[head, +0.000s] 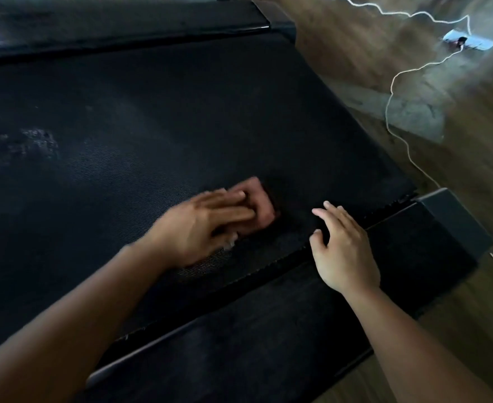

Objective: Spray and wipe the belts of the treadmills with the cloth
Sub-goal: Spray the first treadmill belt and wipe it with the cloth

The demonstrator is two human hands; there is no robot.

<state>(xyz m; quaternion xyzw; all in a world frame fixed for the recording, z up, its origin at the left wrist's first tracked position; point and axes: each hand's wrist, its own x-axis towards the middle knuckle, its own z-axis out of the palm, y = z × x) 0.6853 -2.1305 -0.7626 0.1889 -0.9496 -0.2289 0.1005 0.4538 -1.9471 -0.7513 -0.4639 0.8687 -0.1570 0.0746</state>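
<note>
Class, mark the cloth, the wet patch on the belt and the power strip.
cloth [262, 205], head view, its uncovered far corner
wet patch [37, 141], head view, its shiny middle
power strip [471, 43], head view, middle of its white body

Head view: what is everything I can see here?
Belt: one, black, fills the middle.
Rails: two, black, along the belt's near and far edges.
Wet patch: one, glistening, belt's left.
Cloth: one, reddish, on belt under left hand.
Cables: seemingly two, white, on floor at right.
Power strip: one, white, top right.
Floor: wooden, brown, right side.
Left hand: pressing the cloth.
Right hand: open, at belt's near edge.
</note>
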